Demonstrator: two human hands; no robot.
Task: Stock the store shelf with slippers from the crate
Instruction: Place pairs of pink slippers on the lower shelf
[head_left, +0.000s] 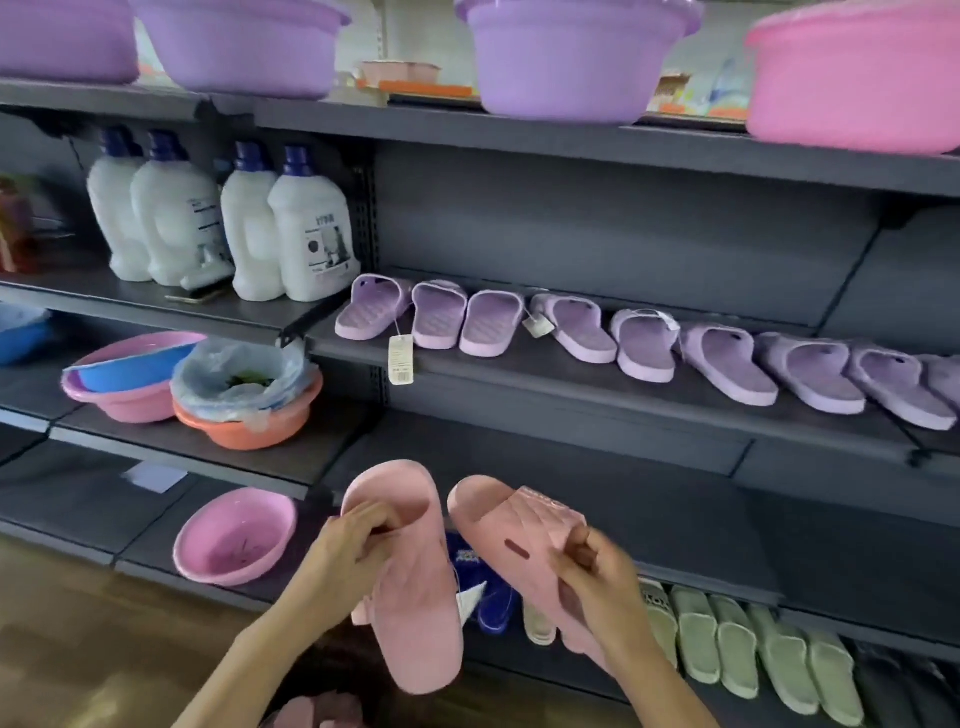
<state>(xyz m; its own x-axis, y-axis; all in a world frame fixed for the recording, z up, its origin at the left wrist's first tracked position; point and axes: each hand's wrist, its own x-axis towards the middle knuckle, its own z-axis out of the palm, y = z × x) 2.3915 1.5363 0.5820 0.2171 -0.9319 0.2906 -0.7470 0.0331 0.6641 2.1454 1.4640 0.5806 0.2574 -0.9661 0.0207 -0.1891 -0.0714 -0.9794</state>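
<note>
I hold two pink slippers in front of the dark grey shelving. My left hand (349, 545) grips the left pink slipper (410, 597) at its strap, sole toward me. My right hand (597, 571) grips the right pink slipper (511, 530) by its ribbed strap. Both slippers hang in the air below the middle shelf (571, 384), which carries a row of several purple slippers (644, 345) with paper tags. The bottom shelf holds green slippers (737, 649) and a blue slipper (493, 597). The crate is not in view.
White detergent bottles (306, 234) stand on the left shelf. Pink and orange basins (244, 415) sit below them, another pink basin (234, 535) lower down. Purple and pink basins (571, 57) line the top shelf. Wooden floor (78, 649) lies at lower left.
</note>
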